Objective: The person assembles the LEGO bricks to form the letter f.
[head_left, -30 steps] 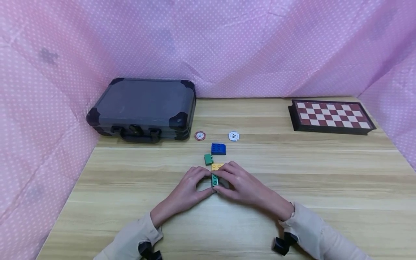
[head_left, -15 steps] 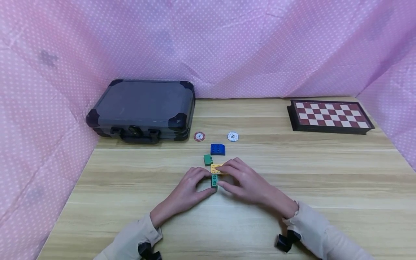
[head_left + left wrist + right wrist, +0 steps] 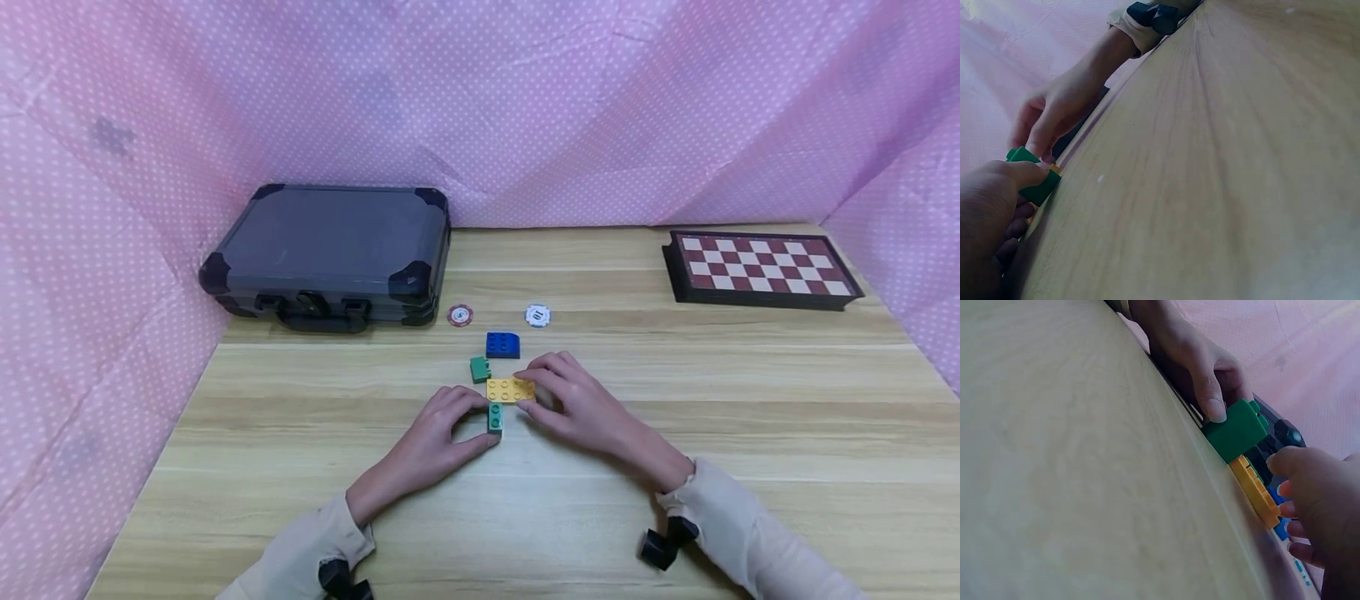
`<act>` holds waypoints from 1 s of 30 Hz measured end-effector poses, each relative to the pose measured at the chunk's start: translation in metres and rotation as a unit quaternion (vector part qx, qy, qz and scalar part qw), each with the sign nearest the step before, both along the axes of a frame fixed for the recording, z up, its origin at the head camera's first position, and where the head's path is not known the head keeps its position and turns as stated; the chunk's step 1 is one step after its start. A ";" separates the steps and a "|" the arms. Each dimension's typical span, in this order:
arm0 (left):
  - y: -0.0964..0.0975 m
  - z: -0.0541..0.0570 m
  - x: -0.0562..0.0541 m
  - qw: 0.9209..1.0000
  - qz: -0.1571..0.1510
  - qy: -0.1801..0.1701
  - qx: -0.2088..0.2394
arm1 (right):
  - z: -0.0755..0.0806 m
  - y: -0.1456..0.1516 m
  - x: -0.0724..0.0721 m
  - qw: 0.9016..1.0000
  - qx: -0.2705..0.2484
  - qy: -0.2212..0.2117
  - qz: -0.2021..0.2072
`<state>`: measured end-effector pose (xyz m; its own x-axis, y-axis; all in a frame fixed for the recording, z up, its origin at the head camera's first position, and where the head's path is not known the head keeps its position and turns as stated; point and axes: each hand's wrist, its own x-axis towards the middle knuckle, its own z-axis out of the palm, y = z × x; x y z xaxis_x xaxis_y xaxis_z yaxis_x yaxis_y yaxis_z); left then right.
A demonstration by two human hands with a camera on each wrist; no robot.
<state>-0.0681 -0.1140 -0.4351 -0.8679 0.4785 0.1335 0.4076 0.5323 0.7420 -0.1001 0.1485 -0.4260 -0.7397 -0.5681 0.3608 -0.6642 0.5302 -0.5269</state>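
In the head view my left hand [image 3: 442, 433] pinches a small green toy brick [image 3: 495, 418] lengthwise, thumb at its near end and fingers at its far end. The left wrist view shows that thumb against the green brick [image 3: 1038, 187]. Just beyond it lies a flat yellow brick [image 3: 504, 390], its left end right at the green one. My right hand [image 3: 577, 408] is around the yellow brick's right end, thumb and fingers spread; in the right wrist view the thumb stands apart above the yellow brick [image 3: 1254, 490]. Behind are a second green brick [image 3: 480, 369], on its side, and a blue brick [image 3: 503, 345].
A red poker chip [image 3: 461, 315] and a white poker chip [image 3: 537, 315] lie behind the bricks. A grey case [image 3: 337, 242] with black corners stands back left, a folded checkered board [image 3: 765, 271] back right. Pink dotted cloth [image 3: 525, 108] hangs behind the wooden table [image 3: 480, 533].
My right hand has let go of the green brick and moved right and slightly away from me, to the yellow brick's right end, uncovering its studs. The left hand has kept its grip.
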 end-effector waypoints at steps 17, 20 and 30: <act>-0.001 -0.001 0.000 1.000 0.002 -0.013 -0.004 | -0.005 -0.002 -0.006 0.999 0.042 0.000 0.004; 0.000 -0.001 0.000 1.000 0.001 -0.012 -0.004 | -0.006 -0.002 -0.007 0.999 0.049 0.004 0.003; 0.000 0.000 0.000 1.000 0.003 -0.011 -0.004 | -0.008 -0.001 -0.008 0.999 0.043 0.010 0.008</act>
